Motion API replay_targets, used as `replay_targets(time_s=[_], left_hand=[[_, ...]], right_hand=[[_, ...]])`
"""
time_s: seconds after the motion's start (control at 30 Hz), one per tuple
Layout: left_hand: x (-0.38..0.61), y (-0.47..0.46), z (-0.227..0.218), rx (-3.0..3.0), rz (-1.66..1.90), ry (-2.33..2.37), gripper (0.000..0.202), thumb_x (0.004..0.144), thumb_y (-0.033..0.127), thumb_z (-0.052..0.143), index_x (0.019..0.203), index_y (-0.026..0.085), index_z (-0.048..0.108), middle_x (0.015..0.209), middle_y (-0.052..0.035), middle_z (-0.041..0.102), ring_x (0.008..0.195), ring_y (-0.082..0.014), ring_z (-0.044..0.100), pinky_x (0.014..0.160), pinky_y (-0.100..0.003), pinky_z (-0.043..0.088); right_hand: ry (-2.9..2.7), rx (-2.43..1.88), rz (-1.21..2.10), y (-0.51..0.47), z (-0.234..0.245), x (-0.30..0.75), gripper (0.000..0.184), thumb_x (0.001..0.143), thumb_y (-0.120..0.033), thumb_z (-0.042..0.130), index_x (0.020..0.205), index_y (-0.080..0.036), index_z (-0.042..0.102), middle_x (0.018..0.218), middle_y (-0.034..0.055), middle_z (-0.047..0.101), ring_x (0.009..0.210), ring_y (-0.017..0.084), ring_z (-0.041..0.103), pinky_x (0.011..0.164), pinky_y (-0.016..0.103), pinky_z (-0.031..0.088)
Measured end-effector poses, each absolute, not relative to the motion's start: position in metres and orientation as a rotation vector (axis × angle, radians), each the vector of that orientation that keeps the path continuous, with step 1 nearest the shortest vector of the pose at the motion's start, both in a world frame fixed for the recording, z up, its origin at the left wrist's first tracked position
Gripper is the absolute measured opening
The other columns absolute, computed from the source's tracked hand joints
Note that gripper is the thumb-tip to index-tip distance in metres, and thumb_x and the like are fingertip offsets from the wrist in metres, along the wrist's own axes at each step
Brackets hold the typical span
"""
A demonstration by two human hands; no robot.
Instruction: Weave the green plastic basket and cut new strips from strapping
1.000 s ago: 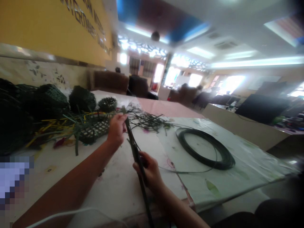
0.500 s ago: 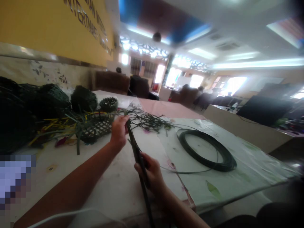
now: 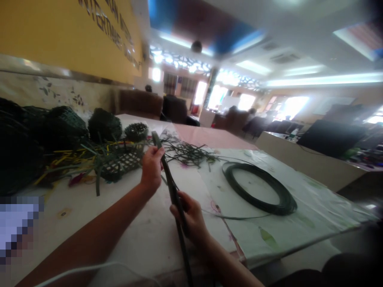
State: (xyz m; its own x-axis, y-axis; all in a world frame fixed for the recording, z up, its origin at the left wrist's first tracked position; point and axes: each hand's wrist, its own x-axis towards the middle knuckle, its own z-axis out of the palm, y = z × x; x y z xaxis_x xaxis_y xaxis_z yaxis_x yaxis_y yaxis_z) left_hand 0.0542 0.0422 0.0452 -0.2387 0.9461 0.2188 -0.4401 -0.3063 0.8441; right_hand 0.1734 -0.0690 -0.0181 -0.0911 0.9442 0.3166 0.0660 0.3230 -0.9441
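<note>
My left hand (image 3: 152, 167) is closed around a long, narrow bundle of dark green flat strips (image 3: 169, 175), near its far end. A short length of the bundle sticks up past my thumb. Lower down, my right hand (image 3: 191, 217) grips the same bundle, fingers wrapped round it. The near end hangs down past the table edge, out of view. Whether my right hand also holds a dark tool, I cannot tell. To the right lies a coil of dark green strip (image 3: 239, 195), with a loose strand running toward my right hand.
Loose cut strips (image 3: 191, 153) lie beyond my hands. A flat woven lattice piece (image 3: 122, 161) and yellow strips (image 3: 64, 155) are at left, before several dark woven baskets (image 3: 104, 124). A white cable (image 3: 89, 269) crosses the front. Chairs and another desk (image 3: 302, 157) stand farther off.
My left hand has shifted slightly down the bundle, and more of its far end now shows above my fingers. My right hand has kept its place.
</note>
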Motion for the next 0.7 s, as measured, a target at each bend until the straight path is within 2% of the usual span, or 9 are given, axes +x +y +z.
replay_targets(time_s=[0.17,0.3,0.47,0.7], left_hand=[[0.045,0.053,0.048,0.816,1.696,0.856,0.021,0.074,0.031,0.066,0.070,0.019,0.049,0.050,0.0094,0.032,0.038,-0.0054,0.029,0.037,-0.017,0.026],[0.041,0.055,0.052,0.905,1.715,0.843,0.026,0.074,0.030,0.068,0.067,0.020,0.045,0.048,0.0104,0.027,0.037,-0.0052,0.025,0.038,-0.017,0.028],[0.053,0.042,0.047,1.038,1.723,0.805,0.028,0.078,0.032,0.065,0.068,0.020,0.042,0.052,0.0084,0.033,0.040,-0.0058,0.029,0.039,-0.017,0.029],[0.058,0.040,0.041,0.982,1.737,0.802,0.029,0.078,0.034,0.065,0.068,0.020,0.042,0.053,0.0082,0.033,0.041,-0.0058,0.032,0.040,-0.017,0.031]], right_hand=[[-1.485,-0.992,0.992,-0.069,-0.018,0.173,0.017,0.079,-0.031,0.066,0.084,-0.015,0.062,0.063,-0.0050,0.043,0.056,0.008,0.036,0.050,0.022,0.029],[-1.445,-0.990,1.061,-0.066,-0.021,0.172,0.022,0.076,-0.029,0.068,0.092,-0.015,0.063,0.063,-0.0054,0.044,0.055,0.008,0.037,0.049,0.021,0.029],[-1.362,-0.935,1.090,-0.064,-0.024,0.173,0.031,0.076,-0.036,0.070,0.098,-0.015,0.062,0.066,-0.0041,0.047,0.056,0.009,0.041,0.049,0.021,0.033],[-1.441,-0.935,0.995,-0.067,-0.020,0.175,0.023,0.080,-0.036,0.068,0.089,-0.015,0.062,0.065,-0.0040,0.046,0.057,0.009,0.038,0.051,0.022,0.032]])
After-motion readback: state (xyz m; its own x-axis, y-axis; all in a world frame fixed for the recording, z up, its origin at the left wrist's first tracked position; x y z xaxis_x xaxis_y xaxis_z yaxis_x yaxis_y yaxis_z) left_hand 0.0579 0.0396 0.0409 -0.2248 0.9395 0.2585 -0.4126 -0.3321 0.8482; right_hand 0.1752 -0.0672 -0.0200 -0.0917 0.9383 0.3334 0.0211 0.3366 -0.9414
